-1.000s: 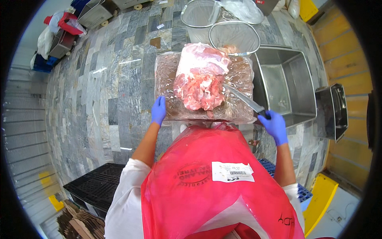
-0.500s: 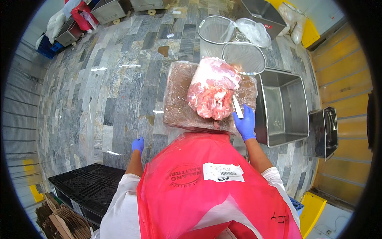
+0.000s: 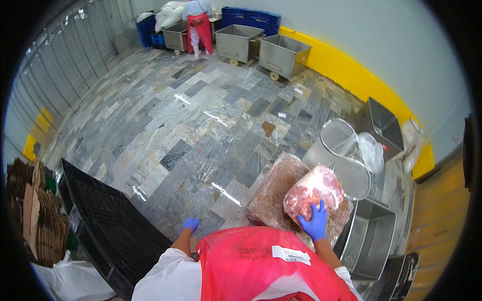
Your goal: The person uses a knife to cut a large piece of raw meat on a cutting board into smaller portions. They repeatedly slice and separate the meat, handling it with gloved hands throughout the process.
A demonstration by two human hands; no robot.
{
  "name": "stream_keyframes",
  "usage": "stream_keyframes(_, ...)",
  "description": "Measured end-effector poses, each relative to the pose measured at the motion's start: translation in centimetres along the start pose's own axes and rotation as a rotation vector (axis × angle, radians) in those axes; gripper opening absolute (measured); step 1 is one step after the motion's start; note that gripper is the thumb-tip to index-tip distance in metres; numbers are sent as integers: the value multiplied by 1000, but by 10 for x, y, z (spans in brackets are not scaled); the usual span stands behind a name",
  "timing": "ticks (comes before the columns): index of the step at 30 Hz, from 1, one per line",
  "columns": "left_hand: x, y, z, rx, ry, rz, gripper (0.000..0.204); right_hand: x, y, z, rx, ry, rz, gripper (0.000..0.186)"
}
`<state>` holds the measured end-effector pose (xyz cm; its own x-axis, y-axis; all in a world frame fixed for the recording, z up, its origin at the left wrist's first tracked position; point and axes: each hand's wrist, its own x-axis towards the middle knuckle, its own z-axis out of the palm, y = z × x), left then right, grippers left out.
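The fingers of the left hand look loosely bent, with nothing showing in them; they hang over the floor, right of a black pallet and well apart from the meat. Next to the right comes the brown block wrapped in clear plastic. The meat still lies on it, toward its right side. The right hand has come onto the near side of the meat, thumb and fingers spread against it. Half a second ago that hand held a knife beside the meat; now no blade or handle shows, and I cannot tell whether the knife is hidden under the palm. For the work, this seems to mean direct handling by the right hand, while the left lends no support. Farther right stand a bag-lined hoop and a metal tub. The view has swung upward, showing more of the room.
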<state>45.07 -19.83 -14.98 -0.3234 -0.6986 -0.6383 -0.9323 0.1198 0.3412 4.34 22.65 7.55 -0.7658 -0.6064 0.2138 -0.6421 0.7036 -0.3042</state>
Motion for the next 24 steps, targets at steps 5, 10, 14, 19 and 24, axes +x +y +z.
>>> stream_keyframes(5, 11, -84, 2, 71, 6, -12, 61, 15, 16, 37, 191, 175, 70, 49)
stream_keyframes(10, 6, -72, -5, 120, -30, -122, 61, 20, 20, 24, 187, 221, 136, 44)
stream_keyframes(14, 16, -28, -26, 4, -32, -82, 62, 28, 19, 22, 21, 177, 201, 38)
stream_keyframes(19, 18, -22, -28, -79, 81, -57, 63, 49, -15, 26, -258, 144, 259, 38)
stream_keyframes(24, -4, -8, -27, -103, 42, -4, 63, 66, -3, 17, -298, 5, 397, 40)
